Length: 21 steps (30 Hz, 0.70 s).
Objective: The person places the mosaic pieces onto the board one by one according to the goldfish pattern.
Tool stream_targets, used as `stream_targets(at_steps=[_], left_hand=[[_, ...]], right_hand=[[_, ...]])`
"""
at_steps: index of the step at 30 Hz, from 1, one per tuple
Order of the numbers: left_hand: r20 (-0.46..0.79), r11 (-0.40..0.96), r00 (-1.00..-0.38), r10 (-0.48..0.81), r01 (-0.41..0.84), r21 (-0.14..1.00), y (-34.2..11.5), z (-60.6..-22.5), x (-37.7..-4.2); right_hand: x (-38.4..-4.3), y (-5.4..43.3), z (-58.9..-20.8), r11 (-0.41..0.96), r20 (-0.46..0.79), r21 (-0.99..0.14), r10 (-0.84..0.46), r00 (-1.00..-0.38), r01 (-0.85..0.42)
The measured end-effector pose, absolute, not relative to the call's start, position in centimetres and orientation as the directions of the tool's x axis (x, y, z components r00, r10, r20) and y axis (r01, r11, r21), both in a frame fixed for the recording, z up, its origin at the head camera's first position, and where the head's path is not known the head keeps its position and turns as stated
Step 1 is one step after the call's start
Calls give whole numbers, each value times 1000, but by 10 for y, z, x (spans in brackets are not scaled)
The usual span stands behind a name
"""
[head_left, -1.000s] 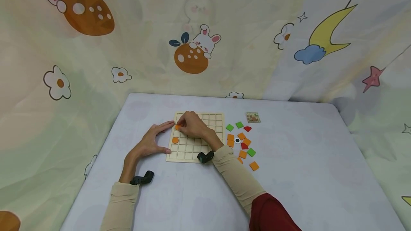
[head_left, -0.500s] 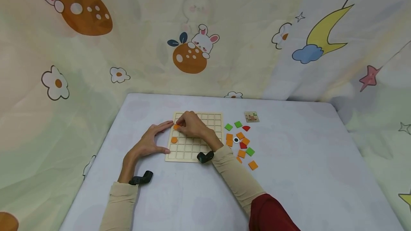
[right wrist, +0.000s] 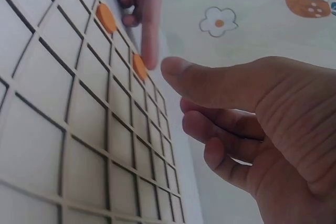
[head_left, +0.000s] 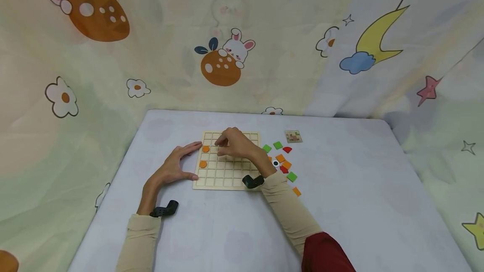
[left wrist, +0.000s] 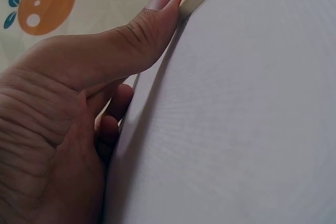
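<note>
A pale wooden grid board [head_left: 223, 179] lies on the table. Two orange rounded pieces [head_left: 206, 149] sit in cells along its left side, one nearer the far edge than the other. My left hand [head_left: 174, 166] rests at the board's left edge, thumb and index finger spread apart and touching it. In the left wrist view the thumb [left wrist: 152, 30] presses against the board's rim. My right hand [head_left: 238, 145] hovers over the board's upper middle. Its thumb stands apart from loosely bent fingers in the right wrist view, and nothing shows between them.
Right of the board lie loose green pieces [head_left: 277, 145], orange pieces [head_left: 296, 191], red pieces [head_left: 287, 150] and a white piece with a black ring [head_left: 275, 163]. A small patterned card [head_left: 293, 136] lies behind them. My right forearm covers part of this group.
My right hand has let go of the far orange piece, which stays in its cell, and has lifted and moved right. The left hand keeps its place on the board edge.
</note>
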<state>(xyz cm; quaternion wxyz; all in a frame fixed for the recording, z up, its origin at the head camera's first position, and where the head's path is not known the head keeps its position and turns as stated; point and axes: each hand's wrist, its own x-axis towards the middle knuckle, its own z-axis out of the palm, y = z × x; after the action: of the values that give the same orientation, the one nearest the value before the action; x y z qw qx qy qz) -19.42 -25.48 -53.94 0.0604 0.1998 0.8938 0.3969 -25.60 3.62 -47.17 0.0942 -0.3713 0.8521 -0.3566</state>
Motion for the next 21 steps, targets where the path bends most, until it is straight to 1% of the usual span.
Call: stream_targets(at_steps=[5, 13, 21], left_hand=[[56, 615, -911, 408, 320, 721, -255, -540, -196], [56, 605, -913, 405, 314, 732, -254, -538, -196], [47, 611, -914, 403, 306, 730, -254, -538, -194]], right_hand=[[-253, 57, -463, 472, 95, -670, -711, -697, -573], [-245, 93, -455, 500, 64, -673, -695, -716, -545], [-232, 125, -459, 537, 12, -683, -670, -742, -495]])
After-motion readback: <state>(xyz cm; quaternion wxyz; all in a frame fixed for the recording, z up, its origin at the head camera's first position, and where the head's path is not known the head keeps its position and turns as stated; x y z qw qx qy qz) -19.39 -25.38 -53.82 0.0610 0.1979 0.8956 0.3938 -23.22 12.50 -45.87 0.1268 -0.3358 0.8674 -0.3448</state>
